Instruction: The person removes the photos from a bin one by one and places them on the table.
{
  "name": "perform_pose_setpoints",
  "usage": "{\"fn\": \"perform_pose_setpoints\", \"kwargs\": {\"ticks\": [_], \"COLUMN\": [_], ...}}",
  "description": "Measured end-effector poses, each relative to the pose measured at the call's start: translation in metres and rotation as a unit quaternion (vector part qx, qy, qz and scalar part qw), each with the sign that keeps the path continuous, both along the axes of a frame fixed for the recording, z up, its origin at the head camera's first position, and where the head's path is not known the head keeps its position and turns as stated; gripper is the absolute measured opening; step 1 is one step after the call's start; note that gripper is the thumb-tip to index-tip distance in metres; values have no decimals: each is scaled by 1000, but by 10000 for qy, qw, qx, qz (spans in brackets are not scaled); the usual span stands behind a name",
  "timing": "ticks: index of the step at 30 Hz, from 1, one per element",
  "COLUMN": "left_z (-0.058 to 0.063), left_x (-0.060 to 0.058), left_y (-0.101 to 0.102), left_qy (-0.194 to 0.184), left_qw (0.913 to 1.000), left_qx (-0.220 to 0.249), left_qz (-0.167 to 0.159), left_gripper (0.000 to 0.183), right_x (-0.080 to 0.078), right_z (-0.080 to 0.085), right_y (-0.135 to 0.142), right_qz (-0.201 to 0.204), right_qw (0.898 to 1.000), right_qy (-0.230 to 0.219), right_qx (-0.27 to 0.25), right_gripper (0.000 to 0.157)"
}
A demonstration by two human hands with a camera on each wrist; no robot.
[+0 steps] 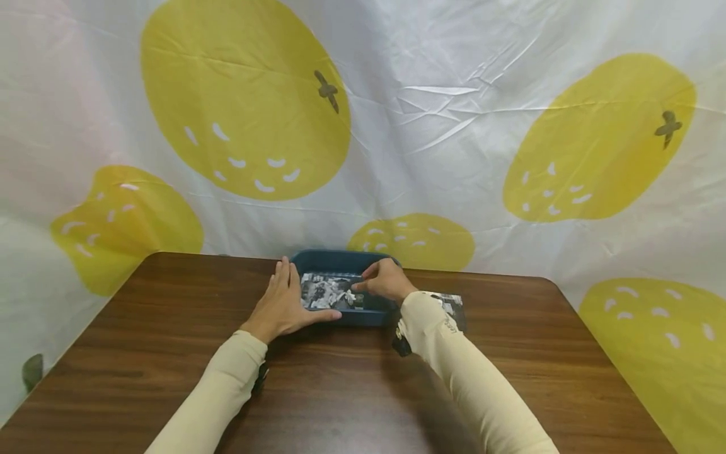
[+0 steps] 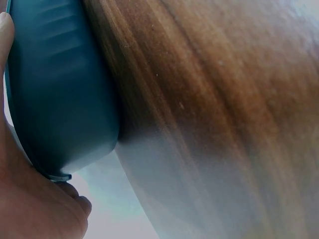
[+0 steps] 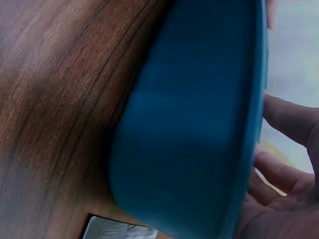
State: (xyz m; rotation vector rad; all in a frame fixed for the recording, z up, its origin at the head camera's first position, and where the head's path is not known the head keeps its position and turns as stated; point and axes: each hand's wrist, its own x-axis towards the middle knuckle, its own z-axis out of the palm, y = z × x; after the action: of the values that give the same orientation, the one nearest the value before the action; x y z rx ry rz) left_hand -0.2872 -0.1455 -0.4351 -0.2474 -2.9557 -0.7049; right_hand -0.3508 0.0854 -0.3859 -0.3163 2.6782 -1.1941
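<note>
In the head view a dark blue tray point(image 1: 346, 257) with raised walls stands near the table's back edge. My left hand point(image 1: 278, 306) rests on its left front corner, fingers straight along the left end and thumb on the front rim. Inside lies a flat black-and-white picture point(image 1: 323, 291). My right hand point(image 1: 386, 279) reaches into the tray from the right, with bent fingers by the picture's right part. In the right wrist view the tray's wall point(image 3: 184, 119) hides those fingertips, so whether they pinch anything is unclear.
A second black-and-white picture point(image 1: 454, 308) lies on the brown wooden table point(image 1: 351, 384), right of the tray and partly behind my right forearm. A white cloth point(image 1: 425, 145) with yellow fruit prints hangs behind the table.
</note>
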Motion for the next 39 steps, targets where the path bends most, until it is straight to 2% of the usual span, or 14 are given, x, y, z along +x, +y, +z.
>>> {"fn": "perform_pose_setpoints", "kwargs": {"ticks": [4, 14, 19, 25, 29, 34, 39], "left_z": [0, 0, 2, 2, 1, 1, 1], "left_x": [0, 1, 2, 1, 1, 1, 1], "left_y": [0, 2, 3, 3, 2, 1, 1], "left_qy": [14, 25, 25, 69, 68, 90, 35], "left_qw": [10000, 10000, 10000, 10000, 9999, 9999, 10000], "left_qx": [-18, -13, 12, 24, 40, 2, 24], "left_qz": [27, 36, 45, 63, 82, 70, 77], "left_gripper": [140, 140, 140, 141, 141, 140, 140], "right_x": [-7, -20, -23, -24, -26, -25, -29], "right_z": [-8, -22, -25, -30, -32, -31, -37], "right_y": [-2, -7, -11, -17, -21, -23, -21], "right_qz": [-270, -720, -763, -800, -1021, -1410, -1555], "right_qw": [9992, 9960, 9964, 9966, 9947, 9893, 9862], "right_qy": [-33, -128, -184, 11, -30, -226, -388], "right_qx": [299, 518, 317, 201, 119, -304, -416], "right_gripper": [44, 52, 50, 46, 45, 42, 49]}}
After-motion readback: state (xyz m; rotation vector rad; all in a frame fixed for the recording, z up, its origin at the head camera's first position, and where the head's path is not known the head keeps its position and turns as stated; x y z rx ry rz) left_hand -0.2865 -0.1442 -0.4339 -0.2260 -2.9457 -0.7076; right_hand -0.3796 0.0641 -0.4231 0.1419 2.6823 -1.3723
